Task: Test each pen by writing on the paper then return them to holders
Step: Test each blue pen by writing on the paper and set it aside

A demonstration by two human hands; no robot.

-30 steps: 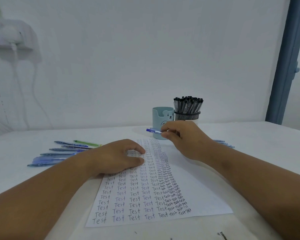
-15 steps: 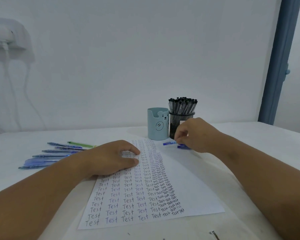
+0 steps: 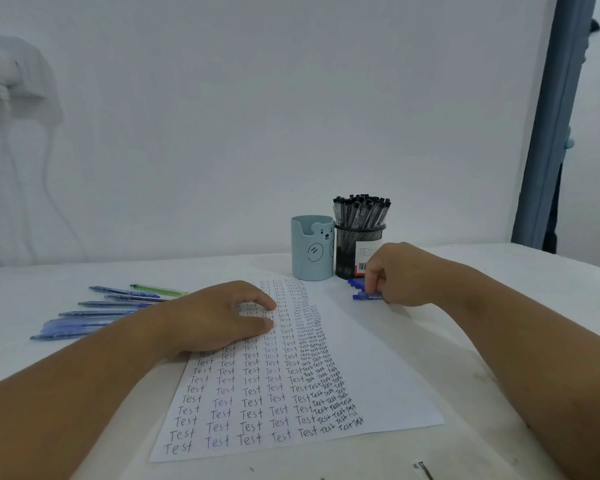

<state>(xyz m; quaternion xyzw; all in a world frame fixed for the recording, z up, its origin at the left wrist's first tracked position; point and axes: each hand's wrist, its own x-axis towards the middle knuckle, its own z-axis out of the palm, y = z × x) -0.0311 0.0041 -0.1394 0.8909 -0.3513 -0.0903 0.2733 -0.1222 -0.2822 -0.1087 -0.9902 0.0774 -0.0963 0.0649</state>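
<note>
A white paper (image 3: 371, 368) covered with rows of the word "Test" lies on the table. My left hand (image 3: 219, 317) rests flat on its upper left part, fingers spread. My right hand (image 3: 400, 275) is down at the paper's far right corner, fingers pinched on a blue pen (image 3: 366, 296) that lies among a few blue pens (image 3: 355, 283) on the table. Behind stand a light blue bear holder (image 3: 312, 249) and a black mesh holder (image 3: 347, 247) full of black pens (image 3: 361, 211).
Several blue pens (image 3: 94, 315) and a green pen (image 3: 158, 290) lie in a row left of the paper. A white wall rises behind the table, with a blue door frame (image 3: 551, 126) at the right. A small metal object (image 3: 423, 469) lies near the front edge.
My right hand carried the blue pen from in front of the bear holder rightward and down to the table beside the mesh holder. The left hand stayed on the paper.
</note>
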